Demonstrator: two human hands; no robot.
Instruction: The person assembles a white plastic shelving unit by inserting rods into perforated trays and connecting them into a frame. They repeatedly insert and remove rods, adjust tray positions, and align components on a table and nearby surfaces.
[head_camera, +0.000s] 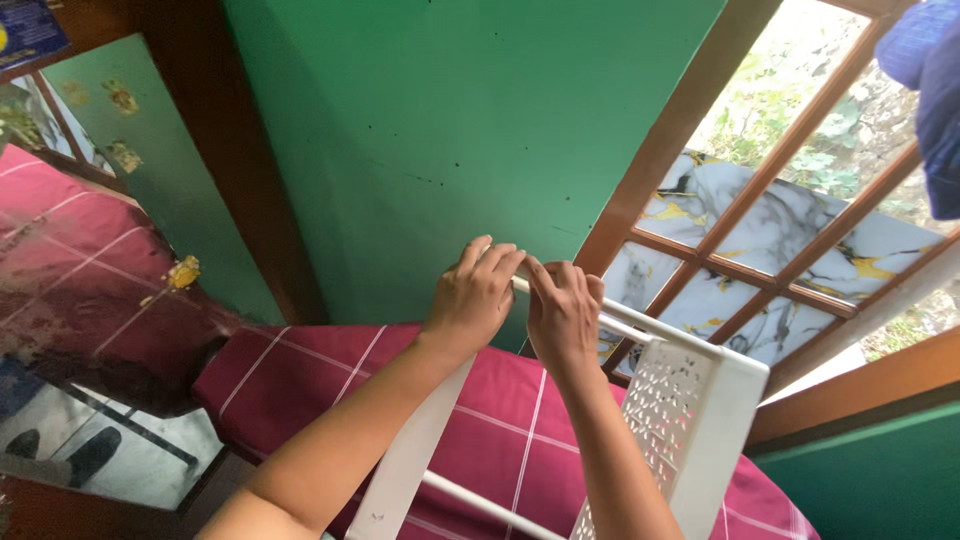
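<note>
Your left hand (472, 295) and right hand (562, 315) each pinch the thin white rod (640, 333) along the top of the white plastic rack (700, 400), which stands over the maroon checked bed (300, 375). Uneven pressure could bend the rod or tip the rack toward the window (790, 230).

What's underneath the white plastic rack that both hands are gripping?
Under the white plastic rack lies a maroon checked cloth with thin white lines. The left hand and right hand grip its top rail. What the cloth covers is hidden.
</note>
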